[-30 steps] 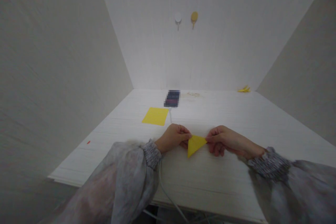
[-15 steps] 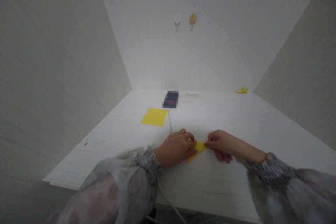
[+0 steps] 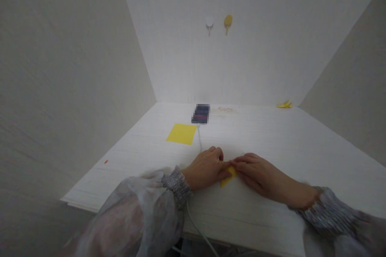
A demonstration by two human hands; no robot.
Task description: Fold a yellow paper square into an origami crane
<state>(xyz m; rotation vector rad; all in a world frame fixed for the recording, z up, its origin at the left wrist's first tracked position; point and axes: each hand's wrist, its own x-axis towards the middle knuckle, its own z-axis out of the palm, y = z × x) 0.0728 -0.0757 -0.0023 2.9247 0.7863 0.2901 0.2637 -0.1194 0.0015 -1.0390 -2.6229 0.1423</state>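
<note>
A small folded yellow paper triangle (image 3: pixel 226 177) lies on the white table (image 3: pixel 271 136), mostly covered by both hands. My left hand (image 3: pixel 207 167) rests on its left part with fingers curled, pressing it down. My right hand (image 3: pixel 258 174) lies flat over its right part, fingers stretched out and together, pressing on the paper. Only a sliver of the yellow shows between and below the fingers.
A flat yellow paper square (image 3: pixel 181 133) lies farther back on the left. Behind it is a blurred-out phone (image 3: pixel 201 113) with a white cable (image 3: pixel 199 140) running toward me. A folded yellow paper piece (image 3: pixel 284 105) sits in the back right corner. Two hooks (image 3: pixel 218 23) hang on the wall.
The triangle was held up by both hands pinching its corners; it has been laid on the table, and both hands now press it flat, covering most of it.
</note>
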